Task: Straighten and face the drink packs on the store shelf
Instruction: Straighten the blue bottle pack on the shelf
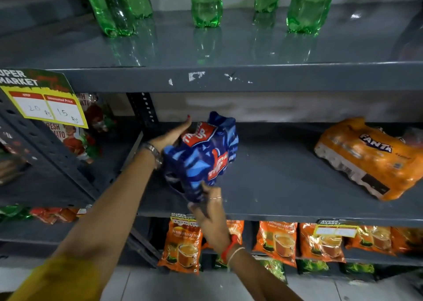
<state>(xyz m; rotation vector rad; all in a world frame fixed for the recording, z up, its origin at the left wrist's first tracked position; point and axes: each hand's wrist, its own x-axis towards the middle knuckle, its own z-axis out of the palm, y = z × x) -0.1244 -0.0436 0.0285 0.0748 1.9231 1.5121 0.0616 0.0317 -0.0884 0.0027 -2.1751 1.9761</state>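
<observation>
Pinching blue pack (201, 156): right hand (211, 211); left hand (171, 137) pressing flat.

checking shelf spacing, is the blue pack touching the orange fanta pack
Apart. The head view shows a wide stretch of bare grey shelf between the blue pack and the orange Fanta pack.

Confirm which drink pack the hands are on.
The blue pack: left hand presses its left side, right hand pinches its near corner. The orange Fanta pack lies untouched, far right.

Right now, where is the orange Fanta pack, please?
In the head view, the Fanta pack lies askew at the right end of the middle shelf, well right of the blue pack.
</observation>
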